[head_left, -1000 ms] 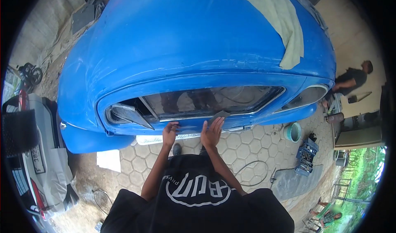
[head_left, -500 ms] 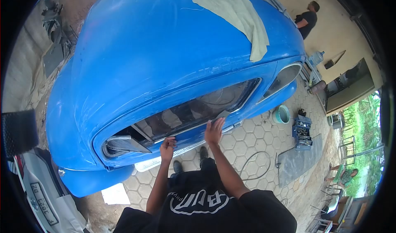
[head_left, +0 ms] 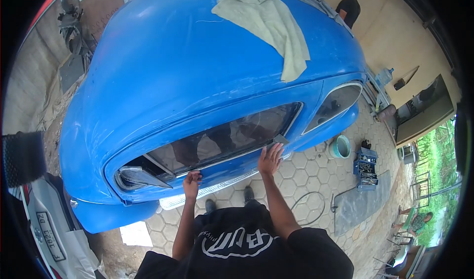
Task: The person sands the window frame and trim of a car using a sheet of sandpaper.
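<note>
Head view: right hand [head_left: 271, 159] has slid right along the door ledge and is now near the lower right corner of the window [head_left: 227, 137], so contact sits toward that end of the ledge. Fingers extended, palm down; grey sheet [head_left: 281, 139] pokes out past the fingertips on the blue car [head_left: 163, 86]. Left hand [head_left: 192, 184] stays by the ledge's left part, fingers curled; can't tell if it grips anything. Hands well apart.

Obstruction: vent pane [head_left: 144, 176] angles out just left of left hand; reach that way looks tight. Pale cloth [head_left: 266, 27] lies far side, on the roof. Bucket [head_left: 340, 147] and toolbox [head_left: 366, 169] on the ground at right, clear of both arms.
</note>
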The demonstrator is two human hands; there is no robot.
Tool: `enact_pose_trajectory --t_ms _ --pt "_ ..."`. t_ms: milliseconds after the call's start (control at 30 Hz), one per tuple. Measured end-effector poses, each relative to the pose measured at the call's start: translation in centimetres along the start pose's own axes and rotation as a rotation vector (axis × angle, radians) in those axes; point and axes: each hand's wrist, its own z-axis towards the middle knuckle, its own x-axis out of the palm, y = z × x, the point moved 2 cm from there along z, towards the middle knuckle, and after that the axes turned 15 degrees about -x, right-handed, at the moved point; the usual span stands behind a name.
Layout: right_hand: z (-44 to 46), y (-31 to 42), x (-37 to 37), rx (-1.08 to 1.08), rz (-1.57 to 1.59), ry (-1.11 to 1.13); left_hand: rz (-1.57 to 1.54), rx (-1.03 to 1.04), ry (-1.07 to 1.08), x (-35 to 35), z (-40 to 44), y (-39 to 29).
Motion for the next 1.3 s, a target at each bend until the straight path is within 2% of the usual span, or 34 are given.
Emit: enact_pose_trajectory --t_ms 133,233,367,567,767,900,1000,1200,1300 --pt "0.5 -1.6 -0.6 -0.121 -0.141 -0.053 -0.022 -0.015 -0.128 1.3 -0.1 0.0" --pt "1.8 -2.4 -2.1 -0.221 -0.174 -0.214 -0.010 -0.020 -0.193 2.7 -0.2 0.0" --pt "6.3 -1.4 -8.2 -0.499 -0.118 -0.419 -0.041 -0.063 -0.211 5.8 -0.2 0.2" --pt "6.7 -6.3 -6.3 -0.685 -0.155 -0.476 -0.118 -0.068 -0.318 9.5 -0.5 1.2" --pt "9.9 -5.3 -11.7 -0.770 0.051 -0.780 -0.180 -0.103 -0.352 10.8 -1.0 1.5" --pt "9.7 -6.2 -10.5 -0.624 0.216 -0.759 -0.194 -0.123 -0.357 11.1 -1.1 1.4" --pt "8.0 -7.1 -8.4 -0.471 0.135 -0.590 -0.187 -0.129 -0.362 11.3 -0.9 1.8" --pt "9.5 -5.7 -11.0 -0.476 0.157 -0.537 -0.054 -0.086 -0.310 10.4 -0.3 1.2" --pt "7.7 -7.3 -6.9 -0.374 0.131 -0.427 -0.023 -0.110 -0.281 9.8 0.1 0.7"
